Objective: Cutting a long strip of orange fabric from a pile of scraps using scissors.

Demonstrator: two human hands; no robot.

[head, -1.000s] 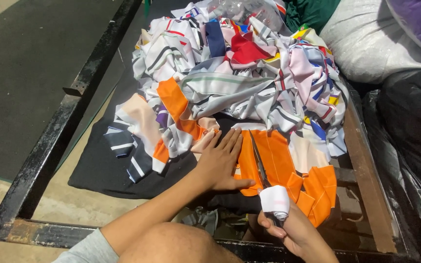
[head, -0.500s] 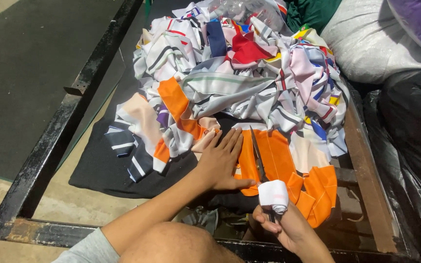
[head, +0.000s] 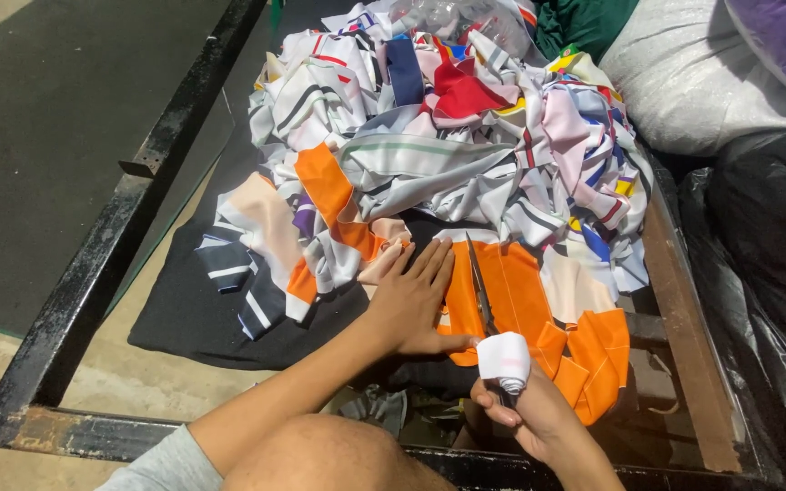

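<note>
Knee (head: 320, 455) at the bottom edge, nearest the camera. Just past it, the right hand (head: 539, 414) is clenched around the scissors' (head: 482, 295) handles; a white wrap (head: 503, 360) covers the thumb or the handle, and I cannot tell which. Blades point away from the body, lying on the orange cloth (head: 520, 300); whether they are parted I cannot tell.

Left of the scissors, the left hand (head: 416, 305) lies flat with fingers spread, palm pressing the orange cloth's edge down, thumb close to the blades. It grips nothing.

The orange cloth lies right under the scissors, spreading right and toward the body, where it bunches into folds. It rests on a black sheet (head: 220, 318) that extends left of the scissors.

Cutting here seems to go best with the cloth held taut by the flat hand, the cut running straight away from the body, and the thumb kept clear of the blades. Bunched folds to the right could drag the line off; smoothing them would help.

Beyond the scissors: a heap of scraps (head: 448, 136), striped, red, blue, pale. Far right of it, a white sack (head: 693, 82) and black bag (head: 766, 273). A dark metal frame (head: 102, 273) bounds the left.
</note>
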